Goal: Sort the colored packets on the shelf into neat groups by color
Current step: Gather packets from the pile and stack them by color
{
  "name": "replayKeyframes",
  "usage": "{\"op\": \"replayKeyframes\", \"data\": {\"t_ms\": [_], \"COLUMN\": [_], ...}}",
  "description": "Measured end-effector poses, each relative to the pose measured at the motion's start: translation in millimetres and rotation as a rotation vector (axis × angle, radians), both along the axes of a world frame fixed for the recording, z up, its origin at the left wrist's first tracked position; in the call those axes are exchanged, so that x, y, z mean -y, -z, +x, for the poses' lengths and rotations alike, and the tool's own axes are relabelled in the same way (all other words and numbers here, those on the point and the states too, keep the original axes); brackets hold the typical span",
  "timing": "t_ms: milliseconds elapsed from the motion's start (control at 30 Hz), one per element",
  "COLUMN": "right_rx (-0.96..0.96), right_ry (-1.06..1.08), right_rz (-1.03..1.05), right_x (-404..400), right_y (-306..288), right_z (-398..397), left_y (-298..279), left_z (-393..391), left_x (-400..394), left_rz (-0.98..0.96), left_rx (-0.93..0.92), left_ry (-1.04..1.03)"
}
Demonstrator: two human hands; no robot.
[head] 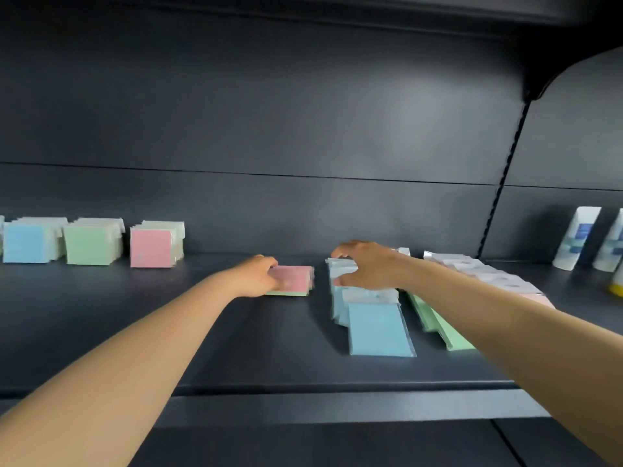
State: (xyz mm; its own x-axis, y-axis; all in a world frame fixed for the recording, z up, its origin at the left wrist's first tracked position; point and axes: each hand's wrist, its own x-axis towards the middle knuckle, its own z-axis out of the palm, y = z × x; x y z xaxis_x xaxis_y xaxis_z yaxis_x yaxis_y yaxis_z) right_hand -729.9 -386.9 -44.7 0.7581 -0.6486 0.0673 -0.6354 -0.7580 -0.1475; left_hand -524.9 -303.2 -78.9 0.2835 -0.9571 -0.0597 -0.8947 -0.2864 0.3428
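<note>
Pink packets (pixel 292 279), with one green beneath, are held on the dark shelf (pixel 236 338) by the left hand (pixel 258 276), its grip curled round them. Pale blue packets (pixel 344 269), just beside, are pinched by the right hand (pixel 367 264).

Far left of the dark shelf (pixel 256 345), upright stacks: blue (pixel 28 242), green (pixel 91 242), pink (pixel 153 246). Centre: small flat pile (pixel 295 279), pink on top, green edge beneath. Right: toppled rows lying overlapped, blue row (pixel 374 325), green row (pixel 441 328), pale row (pixel 488 274) ending pink.
</note>
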Motion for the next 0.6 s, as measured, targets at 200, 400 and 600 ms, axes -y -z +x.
{"op": "replayKeyframes", "data": {"t_ms": [200,400,600], "right_rx": [0.010,0.035,-0.015], "right_ry": [-0.077,-0.112,-0.076], "right_rz": [0.050,0.130,0.180], "right_x": [34.6,58.0,74.6], "right_y": [5.2,12.5,21.6], "right_z": [9.7,34.3,60.5], "left_y": [11.6,19.4,38.9], "left_z": [9.9,34.6,62.7], "left_x": [22.3,37.7,48.5], "left_rz": [0.003,0.021,-0.150], "left_rx": [-0.148,-0.325,-0.761], "left_ry": [-0.046,-0.087,-0.111]}}
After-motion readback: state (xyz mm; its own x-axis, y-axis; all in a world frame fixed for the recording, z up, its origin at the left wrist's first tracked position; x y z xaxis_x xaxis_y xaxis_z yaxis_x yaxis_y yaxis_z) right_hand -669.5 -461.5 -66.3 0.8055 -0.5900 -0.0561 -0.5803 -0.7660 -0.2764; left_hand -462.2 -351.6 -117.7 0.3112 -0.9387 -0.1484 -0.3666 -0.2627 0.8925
